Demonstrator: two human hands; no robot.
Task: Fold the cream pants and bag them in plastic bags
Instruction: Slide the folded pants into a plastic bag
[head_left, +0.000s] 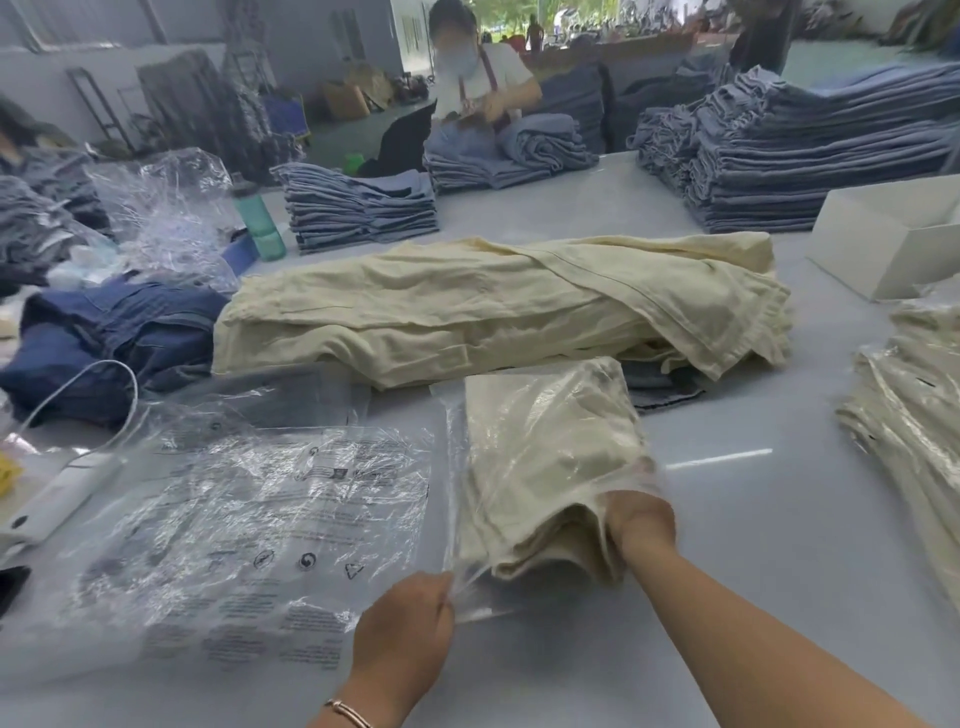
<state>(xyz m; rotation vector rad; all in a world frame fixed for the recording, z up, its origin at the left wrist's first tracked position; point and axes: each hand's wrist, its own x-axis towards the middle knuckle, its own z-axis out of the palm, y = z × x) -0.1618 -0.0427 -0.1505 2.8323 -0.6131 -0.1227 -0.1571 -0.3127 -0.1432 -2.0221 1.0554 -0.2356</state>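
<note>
Folded cream pants (540, 467) lie mostly inside a clear plastic bag (457, 431) on the grey table. My right hand (641, 519) grips the near end of the folded pants at the bag's mouth, fingers partly under the film. My left hand (405, 629) pinches the bag's open edge at its near left corner. A flat stack of printed empty bags (249, 530) lies to the left. Behind it all sits a long pile of unfolded cream pants (493, 306).
Bagged cream pants (914, 415) are stacked at the right edge, a white box (883, 244) behind them. Dark blue garments (114, 332), a white device with a cable (62, 493) and a green bottle (260, 223) lie left. Denim stacks (779, 156) and another person (483, 73) are beyond.
</note>
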